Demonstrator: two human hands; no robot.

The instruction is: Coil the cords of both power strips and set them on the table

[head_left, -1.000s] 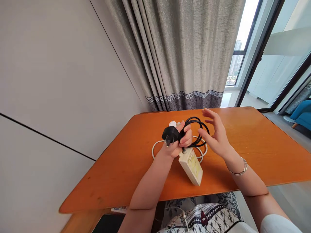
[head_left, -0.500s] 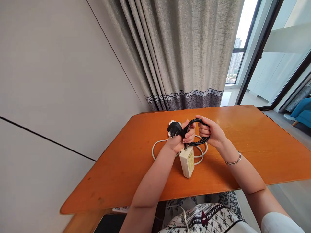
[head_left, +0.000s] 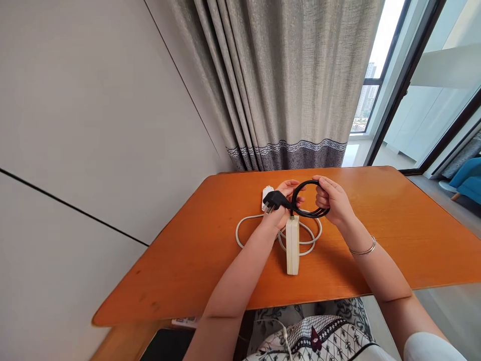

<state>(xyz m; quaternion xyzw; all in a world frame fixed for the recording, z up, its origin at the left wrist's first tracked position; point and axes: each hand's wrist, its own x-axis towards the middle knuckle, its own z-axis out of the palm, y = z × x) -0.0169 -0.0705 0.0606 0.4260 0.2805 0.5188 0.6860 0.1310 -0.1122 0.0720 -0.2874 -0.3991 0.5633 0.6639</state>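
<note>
My left hand (head_left: 282,206) is closed around a black cable just behind its black plug (head_left: 273,200), which points left. My right hand (head_left: 332,199) is closed on the coiled loop of the same black cable (head_left: 303,186). The cable runs down into a cream power strip (head_left: 292,244) that lies lengthwise on the orange table (head_left: 394,225) below my hands. A white cable (head_left: 248,221) lies looped on the table under them, with a white plug (head_left: 266,193) behind my left hand.
A grey curtain (head_left: 285,90) hangs behind the table's far edge, and a grey wall panel runs along the left. A glass door frame and a blue chair (head_left: 466,178) are at the right. A patterned cloth lies on my lap at the near edge.
My right hand, open a second ago, has closed on the black coil. The power strip has swung from slanted to straight, and both hands have moved slightly away from me.
</note>
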